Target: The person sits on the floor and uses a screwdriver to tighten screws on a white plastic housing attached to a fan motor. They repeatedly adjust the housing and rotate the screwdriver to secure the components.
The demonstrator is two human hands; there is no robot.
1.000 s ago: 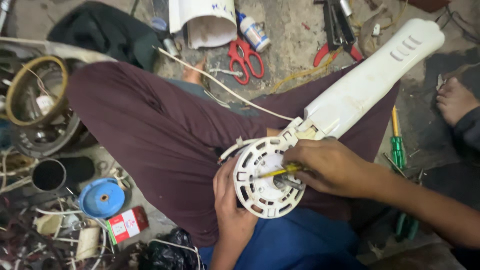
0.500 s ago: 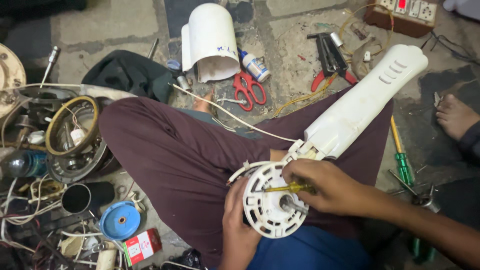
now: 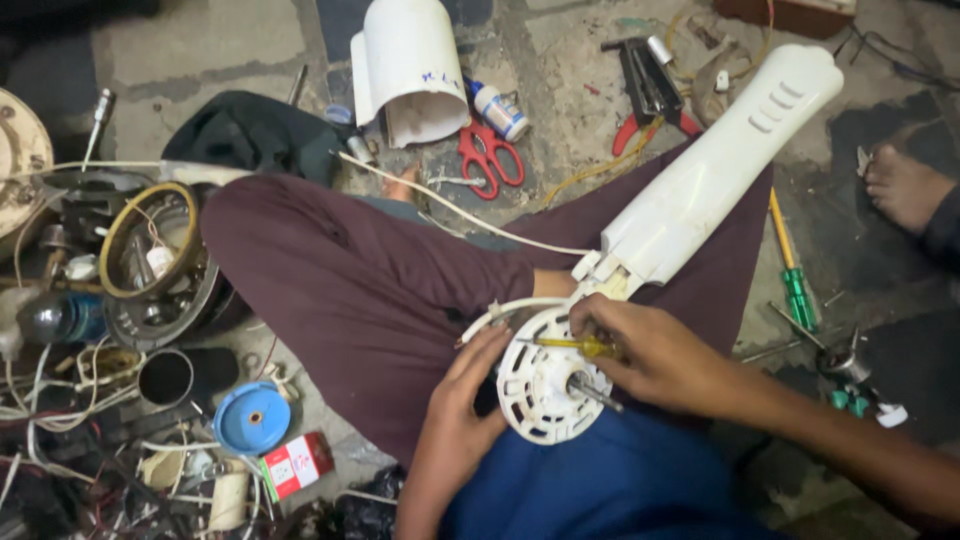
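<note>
Two hands are at work on a white fan motor housing that rests in the lap, on maroon trousers. Its round, slotted face is turned up, and a steel shaft sticks out of the middle. A long white stand cover is joined to the housing and slants away over the right knee. The housing's left edge is steadied by the left hand, whose fingers are spread along the rim. A yellow screwdriver is pinched in the curled fingers of the right hand, with its tip laid near the upper part of the face. The screw itself is hidden, so it cannot be told whether it is tight or loose.

As a judgement, the work is somewhere in the middle: the housing is held together with the stand cover, and screws on the face seem to be under attention. A white cord runs off towards the floor. Red scissors, a white shroud, pliers and a green screwdriver lie untouched around.
</note>
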